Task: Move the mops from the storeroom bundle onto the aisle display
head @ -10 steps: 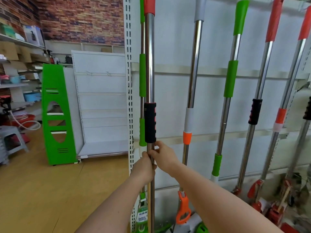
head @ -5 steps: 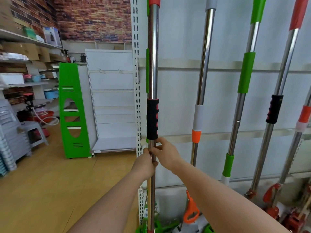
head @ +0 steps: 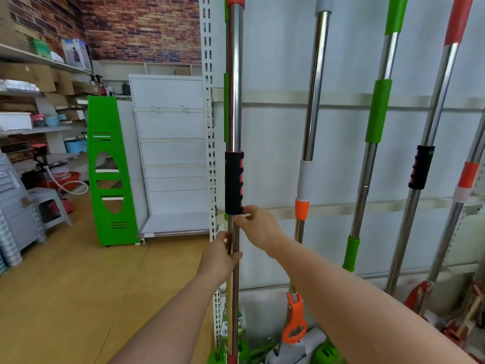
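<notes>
Setting: shop aisle, wooden floor (head: pixel 65 298), brick wall behind.
Display: white panel (head: pixel 275 153) with slotted upright (head: pixel 211 153); four mops lean against it to the right.
Held mop (head: pixel 234 101): upright, just beside the slotted upright; black-red grip sleeve (head: pixel 234 182).
Left hand (head: pixel 219 256): fingers curled round the steel shaft.
Right hand (head: pixel 258 227): pinches the shaft just beneath the grip sleeve.
</notes>
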A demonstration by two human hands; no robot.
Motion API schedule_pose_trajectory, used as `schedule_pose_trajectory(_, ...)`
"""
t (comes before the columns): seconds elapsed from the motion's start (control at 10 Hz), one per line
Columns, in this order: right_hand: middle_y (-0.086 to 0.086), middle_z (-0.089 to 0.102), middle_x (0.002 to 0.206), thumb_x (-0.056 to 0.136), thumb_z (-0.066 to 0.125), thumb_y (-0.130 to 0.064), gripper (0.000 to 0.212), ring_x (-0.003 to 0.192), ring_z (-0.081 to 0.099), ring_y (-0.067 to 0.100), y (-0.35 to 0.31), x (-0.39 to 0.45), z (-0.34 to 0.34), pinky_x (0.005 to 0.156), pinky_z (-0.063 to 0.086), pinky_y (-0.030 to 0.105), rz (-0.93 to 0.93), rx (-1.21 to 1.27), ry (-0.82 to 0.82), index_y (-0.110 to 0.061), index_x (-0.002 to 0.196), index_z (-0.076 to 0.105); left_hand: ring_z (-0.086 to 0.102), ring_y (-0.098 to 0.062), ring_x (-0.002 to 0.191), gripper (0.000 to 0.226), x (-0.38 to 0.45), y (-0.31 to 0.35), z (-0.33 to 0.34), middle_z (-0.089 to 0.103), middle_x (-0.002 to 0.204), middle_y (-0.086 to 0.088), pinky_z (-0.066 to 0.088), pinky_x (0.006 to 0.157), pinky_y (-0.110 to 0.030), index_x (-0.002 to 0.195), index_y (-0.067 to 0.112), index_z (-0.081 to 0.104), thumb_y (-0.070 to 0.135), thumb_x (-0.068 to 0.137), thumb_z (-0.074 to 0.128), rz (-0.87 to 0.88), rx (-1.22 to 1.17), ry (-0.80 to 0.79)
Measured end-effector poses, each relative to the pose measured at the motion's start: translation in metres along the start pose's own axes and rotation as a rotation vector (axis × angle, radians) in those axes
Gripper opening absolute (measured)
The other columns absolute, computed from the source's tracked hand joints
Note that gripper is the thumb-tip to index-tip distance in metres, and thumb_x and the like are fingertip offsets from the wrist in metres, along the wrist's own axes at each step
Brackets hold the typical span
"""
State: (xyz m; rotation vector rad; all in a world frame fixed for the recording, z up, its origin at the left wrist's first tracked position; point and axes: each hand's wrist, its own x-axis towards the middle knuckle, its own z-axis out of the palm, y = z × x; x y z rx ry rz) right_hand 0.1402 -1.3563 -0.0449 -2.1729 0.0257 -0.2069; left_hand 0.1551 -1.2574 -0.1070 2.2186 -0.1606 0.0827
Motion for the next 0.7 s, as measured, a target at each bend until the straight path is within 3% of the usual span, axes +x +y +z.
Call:
schedule_pose_trajectory(0.5,0.013,0.06,0.124,0.095,0.046,-0.026,0.04,0.113,0.055,0.026,0.0,-0.004,0.0,0.093,0.043,0.032,-0.001,-0.022,-0.024,-0.01,0.132,0.047,0.054,-0.022,0.119,0.052,-0.003,-0.004,0.003,0.056,0.132,-0.007,0.045,0.093,-0.03,0.137,0.015,0.04,0.021,0.089,0.059,0.005,0.061,-0.008)
schedule_pose_trajectory(0.6,0.012,0.052,0.136,0.093,0.048,-0.028,0.05,0.123,0.049,0.026,0.001,-0.008,-0.003,0.1,0.039,0.033,-0.015,-0.05,-0.077,-0.014,0.14,0.036,0.047,-0.024,0.127,0.073,-0.004,-0.003,0.001,0.044,0.144,-0.007,0.044,0.095,-0.03,0.147,0.016,0.018,0.03,0.088,0.059,-0.023,0.153,-0.123)
schedule_pose_trajectory(0.7,0.008,0.034,0.15,0.092,0.048,-0.041,0.067,0.136,0.034,0.026,0.003,-0.018,-0.011,0.109,0.03,0.036,-0.003,-0.118,-0.142,-0.019,0.147,0.019,0.023,-0.028,0.142,0.102,-0.007,0.0,0.0,0.018,0.156,-0.008,0.034,0.109,-0.043,0.148,0.022,-0.008,0.043,0.08,0.064,-0.109,0.238,-0.176)
